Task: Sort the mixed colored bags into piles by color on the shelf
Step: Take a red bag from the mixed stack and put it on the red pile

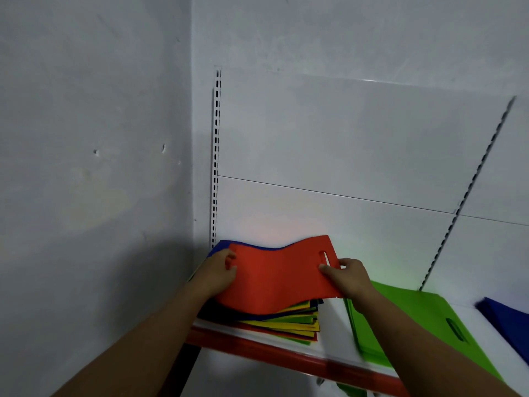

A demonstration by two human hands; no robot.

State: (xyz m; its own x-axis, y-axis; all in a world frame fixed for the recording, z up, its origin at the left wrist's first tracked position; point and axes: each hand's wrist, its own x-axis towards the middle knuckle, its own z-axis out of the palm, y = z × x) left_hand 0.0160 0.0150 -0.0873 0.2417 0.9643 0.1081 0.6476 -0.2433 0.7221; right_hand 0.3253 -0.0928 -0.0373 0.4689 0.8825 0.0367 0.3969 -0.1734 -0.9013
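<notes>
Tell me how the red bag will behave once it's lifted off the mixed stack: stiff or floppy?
Probably floppy: the red bag sags in a wave between the left hand and right hand. Likely light, since grips at its two edges seem enough to raise it. It may drape or fold if held by one side only.

Shelf (332,328) bears mixed stack (294,325), green pile (415,316), blue pile (511,320).

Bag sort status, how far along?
Looks early. Done: green pile and blue bag set out on the shelf. In hand: left hand and right hand grip a red bag over the mixed stack. Left: that stack, many yellow, green, red and blue layers; no red pile visible.
</notes>
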